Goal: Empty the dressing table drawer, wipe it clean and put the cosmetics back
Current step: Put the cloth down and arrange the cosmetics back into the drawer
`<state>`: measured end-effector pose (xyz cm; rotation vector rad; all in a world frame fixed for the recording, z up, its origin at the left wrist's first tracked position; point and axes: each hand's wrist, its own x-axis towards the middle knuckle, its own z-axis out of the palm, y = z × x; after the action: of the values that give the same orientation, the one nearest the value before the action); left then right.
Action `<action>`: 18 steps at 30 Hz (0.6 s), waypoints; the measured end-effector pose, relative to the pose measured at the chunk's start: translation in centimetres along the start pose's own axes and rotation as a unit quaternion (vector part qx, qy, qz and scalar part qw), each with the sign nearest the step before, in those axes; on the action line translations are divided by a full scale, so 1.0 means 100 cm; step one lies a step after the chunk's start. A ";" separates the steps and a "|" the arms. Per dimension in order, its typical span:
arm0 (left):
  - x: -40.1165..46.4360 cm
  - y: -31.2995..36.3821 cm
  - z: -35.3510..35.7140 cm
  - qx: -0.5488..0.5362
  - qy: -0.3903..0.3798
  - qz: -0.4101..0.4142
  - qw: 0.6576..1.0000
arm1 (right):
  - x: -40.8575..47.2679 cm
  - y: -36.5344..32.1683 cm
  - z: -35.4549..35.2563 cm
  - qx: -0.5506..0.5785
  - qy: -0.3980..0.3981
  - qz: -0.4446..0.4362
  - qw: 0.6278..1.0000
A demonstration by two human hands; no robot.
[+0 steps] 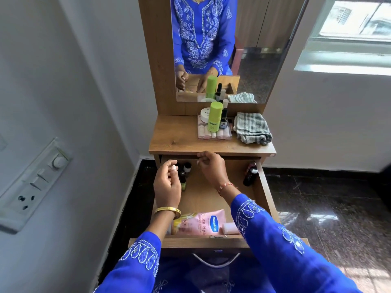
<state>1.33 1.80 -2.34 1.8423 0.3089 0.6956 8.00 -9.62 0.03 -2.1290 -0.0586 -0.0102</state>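
The dressing table drawer (267, 187) stands pulled out below me. At its back left are several small bottles (187, 167); a dark bottle (249, 176) leans in the back right corner. A pink Vaseline tube (203, 223), a yellow sachet (177, 226) and a pale pink cap (229, 227) lie at the front. My left hand (167, 185) hovers over the left side, fingers curled round a small pale-capped item (174, 167). My right hand (211, 168) hangs over the back of the drawer, fingers loosely curled, with nothing visible in them.
On the tabletop (175, 136) stand a green bottle (214, 116), a white jar (205, 114) and small dark bottles on a clear box (213, 135), beside a folded striped cloth (251, 127). A mirror (254, 49) rises behind. A wall with a switchboard (36, 180) is on the left.
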 end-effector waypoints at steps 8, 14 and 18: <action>0.019 0.025 0.010 0.004 -0.010 0.043 0.999 | 0.007 -0.033 -0.034 0.010 0.054 -0.059 0.997; 0.049 0.052 0.021 0.013 -0.029 0.095 0.995 | 0.027 -0.060 -0.059 0.001 0.127 -0.119 0.985; 0.067 0.073 0.032 0.027 -0.051 0.115 0.992 | 0.045 -0.072 -0.075 -0.104 0.156 -0.140 0.972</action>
<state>7.68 0.10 5.70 1.9769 0.0494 0.7528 12.33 -11.97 10.21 -2.2856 -0.1773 -0.5376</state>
